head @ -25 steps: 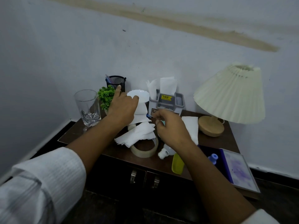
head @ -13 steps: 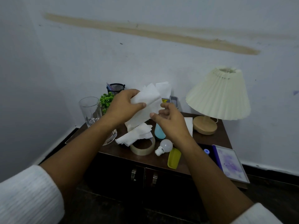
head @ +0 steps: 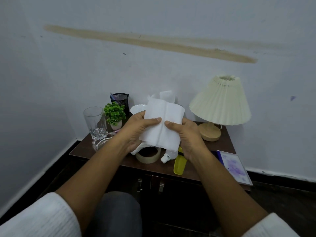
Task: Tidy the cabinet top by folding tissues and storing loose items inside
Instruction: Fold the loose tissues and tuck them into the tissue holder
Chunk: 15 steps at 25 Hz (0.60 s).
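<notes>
Brown worktop (head: 227, 142) is messy. Left hand (head: 136, 132) and right hand (head: 186, 135) hold one white tissue (head: 162, 124) tight in their fingers (head: 137, 116), not folded yet. Under the fingers, tape roll (head: 147, 157), light bulb (head: 168, 155) and crumpled tissue (head: 136, 151) wait.

The tissue (head: 162, 124) is soft, matt white paper with a pressed crease down its middle. The counter (head: 82, 147) is dark brown wood with a dull sheen, and the handles (head: 139, 184) under its front edge are pale metal. At the left edge the tumbler (head: 94, 122) is clear glass, cut at the base. The pen holder (head: 120, 100) is black wire mesh. The lamp shade (head: 220, 105) is pleated and cream, cloth or paper. The lamp base (head: 209, 132) is smooth pale wood. The yellow piece (head: 179, 165) at the front edge looks like glossy plastic.
</notes>
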{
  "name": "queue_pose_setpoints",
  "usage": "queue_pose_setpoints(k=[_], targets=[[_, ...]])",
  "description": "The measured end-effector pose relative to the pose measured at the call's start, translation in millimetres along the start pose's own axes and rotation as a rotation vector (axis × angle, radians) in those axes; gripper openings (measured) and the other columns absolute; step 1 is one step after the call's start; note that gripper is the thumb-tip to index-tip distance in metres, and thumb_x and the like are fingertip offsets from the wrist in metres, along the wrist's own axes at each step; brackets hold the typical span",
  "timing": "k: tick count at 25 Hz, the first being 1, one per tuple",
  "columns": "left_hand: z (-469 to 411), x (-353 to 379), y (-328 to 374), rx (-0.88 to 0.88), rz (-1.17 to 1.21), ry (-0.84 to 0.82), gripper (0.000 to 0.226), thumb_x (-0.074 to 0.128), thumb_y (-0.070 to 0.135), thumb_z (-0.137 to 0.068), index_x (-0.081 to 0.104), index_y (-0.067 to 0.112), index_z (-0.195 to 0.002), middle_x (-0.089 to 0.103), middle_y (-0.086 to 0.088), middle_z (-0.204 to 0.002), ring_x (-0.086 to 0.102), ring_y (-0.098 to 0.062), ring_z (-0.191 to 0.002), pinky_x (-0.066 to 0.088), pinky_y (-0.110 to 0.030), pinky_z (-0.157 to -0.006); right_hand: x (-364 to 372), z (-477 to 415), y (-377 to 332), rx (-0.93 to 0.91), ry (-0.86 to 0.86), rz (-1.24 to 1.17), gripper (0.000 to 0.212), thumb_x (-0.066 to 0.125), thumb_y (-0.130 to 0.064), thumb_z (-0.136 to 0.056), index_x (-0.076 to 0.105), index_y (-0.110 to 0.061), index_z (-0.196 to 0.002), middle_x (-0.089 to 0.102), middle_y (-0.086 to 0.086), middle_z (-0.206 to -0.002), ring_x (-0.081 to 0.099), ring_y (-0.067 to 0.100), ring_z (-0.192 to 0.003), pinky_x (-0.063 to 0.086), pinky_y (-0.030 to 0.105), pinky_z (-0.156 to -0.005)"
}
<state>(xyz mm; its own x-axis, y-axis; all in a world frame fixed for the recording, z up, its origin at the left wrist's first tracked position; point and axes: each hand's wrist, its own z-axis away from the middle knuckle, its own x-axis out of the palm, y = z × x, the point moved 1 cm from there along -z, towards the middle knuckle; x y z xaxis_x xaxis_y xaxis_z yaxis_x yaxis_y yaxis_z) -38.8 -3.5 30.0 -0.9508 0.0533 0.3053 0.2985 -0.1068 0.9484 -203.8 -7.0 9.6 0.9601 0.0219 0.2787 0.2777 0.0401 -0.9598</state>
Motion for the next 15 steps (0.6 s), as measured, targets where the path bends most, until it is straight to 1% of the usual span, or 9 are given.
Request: queue_pose_setpoints(k=[2, 4, 7, 10, 13, 15], targets=[[0, 6, -4, 0.002, -0.059, -0.019, 0.033, 0.076, 0.005, -0.084, 0.071, 0.006, -0.117, 0.078, -0.012, -0.107, 0.076, -0.028, -0.095, 0.063, -0.038, -0.074, -6, 6, 0, -0.045, 0.014, 0.043, 0.031, 0.078, -0.008, -0.085, 0.071, -0.007, -0.115, 0.077, 0.01, -0.107, 0.074, 0.03, -0.1, 0.061, 0.052, -0.084], [-1, 11, -9, 0.016, -0.087, 0.005, 0.034, 0.077, 0.004, -0.083, 0.071, 0.006, -0.117, 0.078, -0.011, -0.105, 0.076, -0.027, -0.094, 0.063, -0.038, -0.075, -10, 8, 1, -0.046, 0.031, 0.057, 0.031, 0.078, -0.009, -0.085, 0.071, -0.008, -0.115, 0.077, 0.01, -0.107, 0.073, 0.032, -0.101, 0.06, 0.055, -0.087], [-7, 19, -17, 0.012, -0.13, 0.042, 0.037, 0.08, 0.006, -0.082, 0.071, 0.007, -0.118, 0.078, -0.01, -0.107, 0.075, -0.028, -0.098, 0.062, -0.043, -0.082, -17, 9, 1, -0.053, 0.089, 0.108, 0.028, 0.078, -0.008, -0.085, 0.072, -0.009, -0.111, 0.078, 0.008, -0.104, 0.074, 0.029, -0.098, 0.06, 0.056, -0.085], [-13, 27, -21, 0.012, -0.192, 0.028, 0.042, 0.082, 0.01, -0.081, 0.069, 0.01, -0.121, 0.077, -0.008, -0.11, 0.073, -0.027, -0.102, 0.06, -0.044, -0.089, -23, 9, -1, -0.14, 0.155, 0.153, 0.026, 0.079, -0.011, -0.085, 0.071, -0.016, -0.109, 0.078, 0.002, -0.104, 0.074, 0.023, -0.097, 0.062, 0.05, -0.085], [-17, 35, -24, 0.045, -0.202, 0.065, 0.042, 0.081, 0.01, -0.081, 0.069, 0.012, -0.121, 0.077, -0.006, -0.111, 0.073, -0.025, -0.102, 0.06, -0.043, -0.088, -28, 7, -3, -0.211, 0.223, 0.199, 0.034, 0.078, -0.016, -0.084, 0.068, -0.017, -0.117, 0.075, 0.0, -0.109, 0.072, 0.019, -0.099, 0.062, 0.045, -0.084], [-19, 37, -28, 0.052, -0.188, 0.075, 0.04, 0.082, 0.011, -0.081, 0.07, 0.013, -0.119, 0.077, -0.005, -0.109, 0.073, -0.025, -0.101, 0.061, -0.044, -0.087, -29, 7, -3, -0.267, 0.243, 0.3, 0.036, 0.078, -0.017, -0.084, 0.066, -0.017, -0.118, 0.073, -0.003, -0.11, 0.07, 0.016, -0.1, 0.061, 0.04, -0.083]])
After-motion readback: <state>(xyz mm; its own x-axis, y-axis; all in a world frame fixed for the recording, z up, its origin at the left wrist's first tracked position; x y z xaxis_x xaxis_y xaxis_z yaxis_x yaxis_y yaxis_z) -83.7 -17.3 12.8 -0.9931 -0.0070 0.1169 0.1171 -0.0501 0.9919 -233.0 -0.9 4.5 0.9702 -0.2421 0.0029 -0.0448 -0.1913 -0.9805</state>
